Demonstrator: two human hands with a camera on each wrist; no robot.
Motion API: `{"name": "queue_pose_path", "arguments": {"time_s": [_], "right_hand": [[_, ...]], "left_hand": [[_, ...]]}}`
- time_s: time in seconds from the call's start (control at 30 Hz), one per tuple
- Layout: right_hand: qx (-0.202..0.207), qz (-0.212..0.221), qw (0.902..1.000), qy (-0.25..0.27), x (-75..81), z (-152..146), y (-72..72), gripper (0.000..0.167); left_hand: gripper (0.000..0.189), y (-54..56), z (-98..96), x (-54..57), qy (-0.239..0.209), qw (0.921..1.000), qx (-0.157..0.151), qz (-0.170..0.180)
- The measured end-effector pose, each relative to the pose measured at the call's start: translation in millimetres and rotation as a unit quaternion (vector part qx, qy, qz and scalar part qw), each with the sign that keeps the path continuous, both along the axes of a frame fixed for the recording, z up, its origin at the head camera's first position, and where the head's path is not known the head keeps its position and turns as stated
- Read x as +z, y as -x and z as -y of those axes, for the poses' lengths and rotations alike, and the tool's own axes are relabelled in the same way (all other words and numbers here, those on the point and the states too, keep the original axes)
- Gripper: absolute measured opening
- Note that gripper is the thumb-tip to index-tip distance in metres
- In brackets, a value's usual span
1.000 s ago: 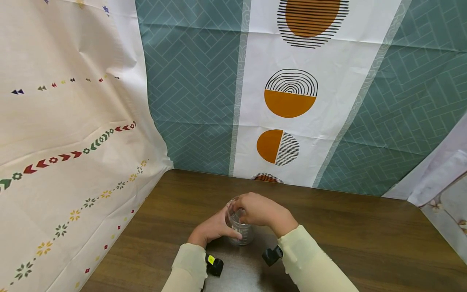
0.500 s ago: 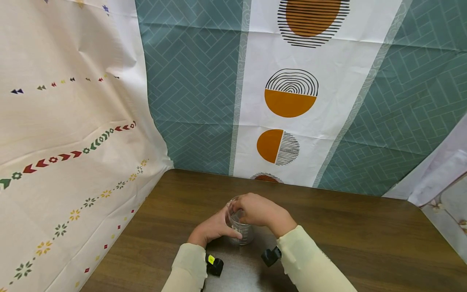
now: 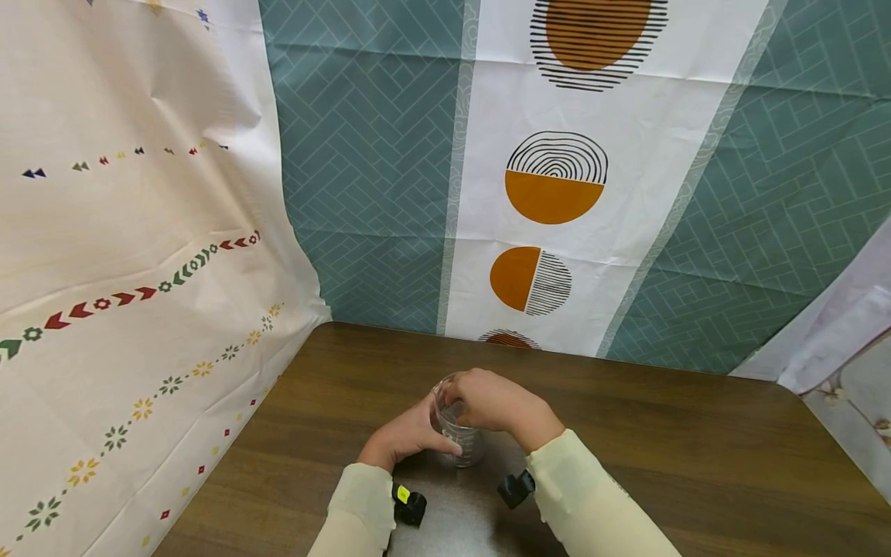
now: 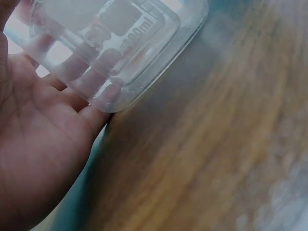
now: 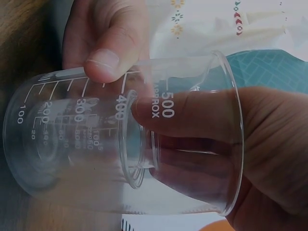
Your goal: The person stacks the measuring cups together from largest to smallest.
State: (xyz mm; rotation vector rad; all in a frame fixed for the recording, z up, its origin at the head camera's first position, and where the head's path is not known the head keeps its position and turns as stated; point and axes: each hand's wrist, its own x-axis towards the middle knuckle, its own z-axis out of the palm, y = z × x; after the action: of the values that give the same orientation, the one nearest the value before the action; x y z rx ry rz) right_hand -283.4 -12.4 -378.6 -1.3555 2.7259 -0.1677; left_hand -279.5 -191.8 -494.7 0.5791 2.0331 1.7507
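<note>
A large clear glass beaker point(image 3: 468, 450) with white graduation marks stands upright on the wooden table. My left hand point(image 3: 409, 433) holds it from the left, thumb along the near side and fingers behind. In the left wrist view, those fingers show through the glass beside the beaker's base. A smaller clear beaker point(image 5: 96, 137) sits inside the large one, seen through its wall in the right wrist view. My right hand point(image 3: 497, 401) reaches in through the large beaker's mouth. Its thumb and fingers point(image 5: 187, 115) pinch the small beaker at its rim.
The brown wooden table point(image 3: 668, 449) spreads around the beakers. A patterned teal and white cloth point(image 3: 376, 193) hangs behind it. An embroidered cream cloth point(image 3: 139, 309) hangs along the left side. A black wrist camera point(image 3: 517, 489) sits below the right hand.
The right wrist and sleeve have shifted very slightly to the left. Both hands keep their places at the beakers.
</note>
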Motion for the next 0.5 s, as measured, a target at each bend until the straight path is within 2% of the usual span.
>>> {"name": "queue_pose_path", "arguments": {"time_s": [0.5], "right_hand": [[0.007,-0.004,1.0000,0.003,-1.7,1.0,0.9,0.020]], "left_hand": [[0.116,1.3,0.1,-1.5,0.004,1.0000,0.002,0.001]]}}
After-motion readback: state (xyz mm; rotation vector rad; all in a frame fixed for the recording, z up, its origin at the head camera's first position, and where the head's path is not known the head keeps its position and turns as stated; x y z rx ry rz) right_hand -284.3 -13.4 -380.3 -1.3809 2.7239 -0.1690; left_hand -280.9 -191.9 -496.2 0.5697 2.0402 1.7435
